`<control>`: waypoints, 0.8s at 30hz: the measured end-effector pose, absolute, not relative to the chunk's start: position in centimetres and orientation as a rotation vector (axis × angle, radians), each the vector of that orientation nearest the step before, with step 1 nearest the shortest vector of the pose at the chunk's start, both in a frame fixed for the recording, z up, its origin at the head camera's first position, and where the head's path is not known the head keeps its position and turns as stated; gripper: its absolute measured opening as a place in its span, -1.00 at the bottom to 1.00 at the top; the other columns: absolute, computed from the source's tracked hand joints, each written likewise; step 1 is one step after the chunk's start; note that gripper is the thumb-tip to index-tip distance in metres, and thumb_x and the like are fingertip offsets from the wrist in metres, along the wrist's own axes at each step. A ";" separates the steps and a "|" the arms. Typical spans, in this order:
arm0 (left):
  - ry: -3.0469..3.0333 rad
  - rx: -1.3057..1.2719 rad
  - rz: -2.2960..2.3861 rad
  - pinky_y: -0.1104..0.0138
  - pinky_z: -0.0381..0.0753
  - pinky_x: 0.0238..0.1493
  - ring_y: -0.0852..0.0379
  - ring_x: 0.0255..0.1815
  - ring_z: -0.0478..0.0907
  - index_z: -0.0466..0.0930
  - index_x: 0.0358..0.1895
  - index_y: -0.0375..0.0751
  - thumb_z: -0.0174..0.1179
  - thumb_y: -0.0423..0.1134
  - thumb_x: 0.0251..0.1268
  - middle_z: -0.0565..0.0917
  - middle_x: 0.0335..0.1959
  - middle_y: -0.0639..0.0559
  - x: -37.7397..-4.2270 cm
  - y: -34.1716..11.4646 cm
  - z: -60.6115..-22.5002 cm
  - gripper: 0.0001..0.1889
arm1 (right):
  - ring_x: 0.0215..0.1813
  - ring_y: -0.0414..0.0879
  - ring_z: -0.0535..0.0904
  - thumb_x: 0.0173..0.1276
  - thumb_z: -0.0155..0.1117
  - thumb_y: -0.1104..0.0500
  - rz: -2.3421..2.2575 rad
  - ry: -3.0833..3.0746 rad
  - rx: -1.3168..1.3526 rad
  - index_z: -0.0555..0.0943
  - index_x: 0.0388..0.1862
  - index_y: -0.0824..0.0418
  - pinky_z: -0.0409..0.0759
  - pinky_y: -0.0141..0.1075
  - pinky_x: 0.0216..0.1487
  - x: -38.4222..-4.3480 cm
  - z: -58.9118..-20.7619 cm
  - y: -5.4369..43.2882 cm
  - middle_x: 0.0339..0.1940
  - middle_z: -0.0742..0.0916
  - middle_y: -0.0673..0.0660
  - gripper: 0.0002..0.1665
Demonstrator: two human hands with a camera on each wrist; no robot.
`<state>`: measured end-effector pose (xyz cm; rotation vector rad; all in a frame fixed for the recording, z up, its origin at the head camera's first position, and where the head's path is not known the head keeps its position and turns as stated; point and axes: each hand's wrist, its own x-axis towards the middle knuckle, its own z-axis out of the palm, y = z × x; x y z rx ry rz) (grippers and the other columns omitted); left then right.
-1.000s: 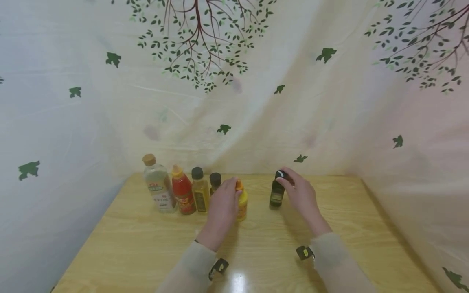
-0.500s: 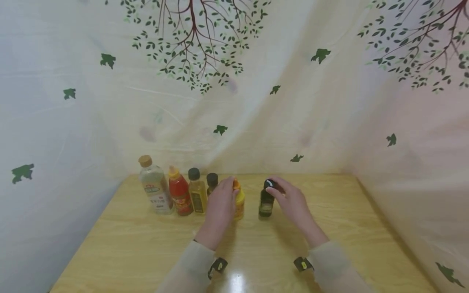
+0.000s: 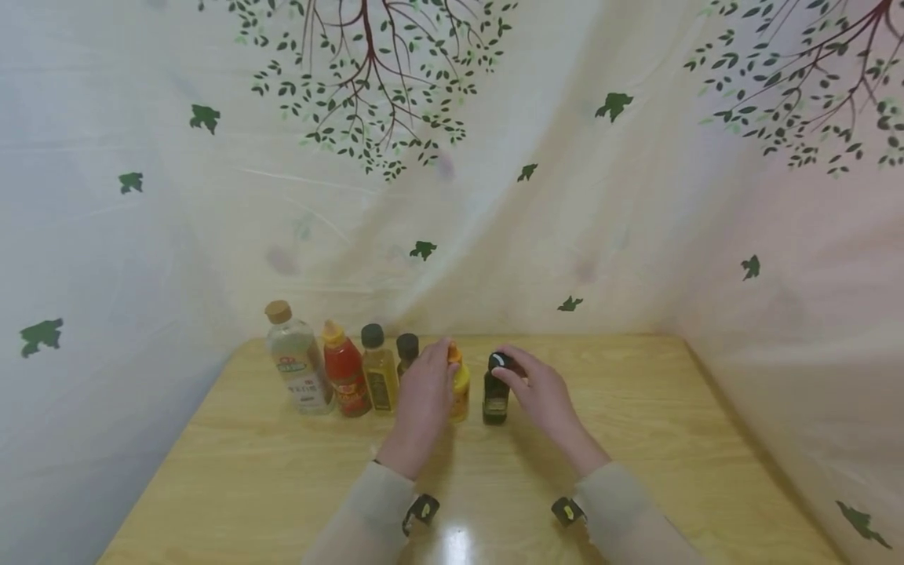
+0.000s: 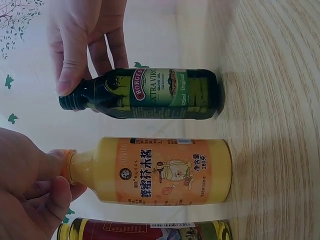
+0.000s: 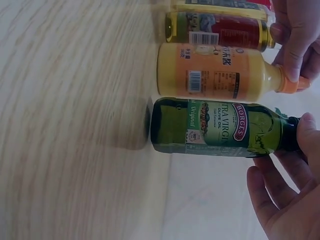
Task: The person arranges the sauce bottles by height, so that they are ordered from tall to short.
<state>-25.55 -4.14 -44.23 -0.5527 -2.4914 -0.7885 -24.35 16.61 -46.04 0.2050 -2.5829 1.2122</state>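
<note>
My left hand [image 3: 422,404] pinches the orange cap of a yellow honey mustard squeeze bottle [image 4: 165,172], which stands upright on the table. To its right, a dark green olive oil bottle [image 5: 217,127] is held by its black cap between the thumb and fingers of my right hand [image 3: 549,396]. A small gap separates these two bottles. The olive oil bottle is upright with its base at or just above the tabletop; I cannot tell which. In the head view my left hand hides part of the mustard bottle and most of the small dark-capped bottle [image 3: 407,349] beside it.
On the wooden table [image 3: 282,486], the row runs on leftward: a yellow oil bottle [image 3: 381,380], a red sauce bottle [image 3: 347,380] with a pointed cap, and a tall clear bottle [image 3: 300,361] with a tan cap. A leaf-printed cloth [image 3: 494,235] hangs behind and at both sides.
My right hand has brought the olive oil bottle leftward and nearer to me, close to the mustard bottle. The left hand keeps its hold on the orange cap. The head view has shifted slightly.
</note>
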 end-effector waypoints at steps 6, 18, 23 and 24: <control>-2.505 -0.553 -0.782 -0.02 0.80 0.04 -0.20 -0.02 0.77 0.58 0.35 -0.36 0.36 -0.34 0.58 0.76 0.07 -0.24 -25.5 -3.8 -44.3 -0.61 | 0.18 0.16 0.78 0.65 0.39 0.07 1.179 -2.585 0.210 0.68 0.45 0.12 0.71 0.20 0.24 -24.3 -46.5 16.0 0.12 0.86 0.12 -0.53; -2.507 -0.554 -0.769 -0.01 0.81 0.00 -0.18 -0.05 0.78 0.59 0.34 -0.38 0.37 -0.34 0.58 0.76 0.05 -0.23 -25.3 -3.7 -43.6 -0.61 | 0.21 0.16 0.77 0.66 0.39 0.13 1.229 -2.546 0.222 0.66 0.44 0.17 0.75 0.12 0.22 -24.8 -46.5 15.0 0.20 0.82 0.18 -0.55; -2.513 -0.542 -0.779 -0.03 0.81 0.03 -0.20 -0.02 0.78 0.59 0.35 -0.39 0.38 -0.35 0.57 0.77 0.07 -0.25 -25.3 -3.9 -43.4 -0.59 | 0.19 0.14 0.78 0.67 0.39 0.10 1.225 -2.558 0.228 0.64 0.45 0.13 0.76 0.09 0.21 -24.9 -46.5 14.9 0.20 0.82 0.16 -0.54; -2.509 -0.544 -0.778 -0.03 0.81 0.04 -0.20 0.00 0.78 0.59 0.35 -0.38 0.38 -0.35 0.56 0.77 0.08 -0.25 -25.2 -3.9 -43.4 -0.59 | 0.18 0.14 0.79 0.68 0.38 0.08 1.226 -2.561 0.228 0.64 0.47 0.12 0.76 0.09 0.21 -24.9 -46.5 14.9 0.20 0.82 0.16 -0.53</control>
